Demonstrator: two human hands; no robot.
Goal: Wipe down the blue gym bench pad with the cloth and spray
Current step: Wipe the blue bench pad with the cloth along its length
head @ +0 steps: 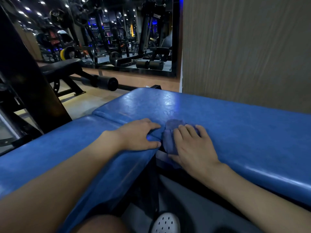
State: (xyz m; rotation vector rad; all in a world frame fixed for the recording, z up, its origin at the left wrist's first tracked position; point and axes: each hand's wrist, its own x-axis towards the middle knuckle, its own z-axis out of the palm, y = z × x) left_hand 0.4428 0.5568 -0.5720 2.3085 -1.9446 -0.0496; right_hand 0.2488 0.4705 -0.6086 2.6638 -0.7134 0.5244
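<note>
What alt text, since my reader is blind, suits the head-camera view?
A person's right hand presses a bluish-purple cloth flat on the blue bench pad, at the gap between its two sections, while the left hand rests on the left section's edge. A wall mirror behind reflects dark gym machines.
</note>
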